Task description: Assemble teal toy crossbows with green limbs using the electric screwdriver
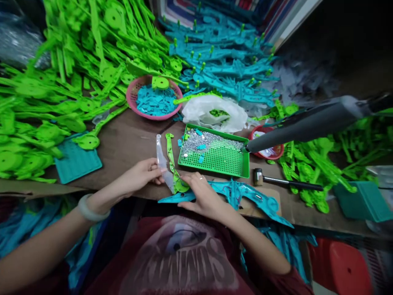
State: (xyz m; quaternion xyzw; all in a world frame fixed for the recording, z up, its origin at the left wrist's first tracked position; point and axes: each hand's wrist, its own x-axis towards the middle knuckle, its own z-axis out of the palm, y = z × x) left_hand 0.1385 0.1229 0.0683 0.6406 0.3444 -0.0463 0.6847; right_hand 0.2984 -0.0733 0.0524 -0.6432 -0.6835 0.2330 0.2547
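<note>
My left hand (139,177) pinches a clear plastic strip (161,163) that lies beside a long green plastic piece (172,166) on the brown table. My right hand (201,192) presses down with curled fingers on the round lower end of that green piece. A teal curved plastic part (245,196) lies under and to the right of my right hand, at the table's front edge. Just beyond both hands stands a green perforated tray (227,162) with small silver screws and a few teal bits.
A pink basket (132,95) of teal pieces sits at the back. Heaps of green parts (46,102) fill the left, teal parts (227,61) the back. A small hammer (285,182), a red dish (274,152), a white bag (215,110) and a grey tool arm (313,123) are on the right.
</note>
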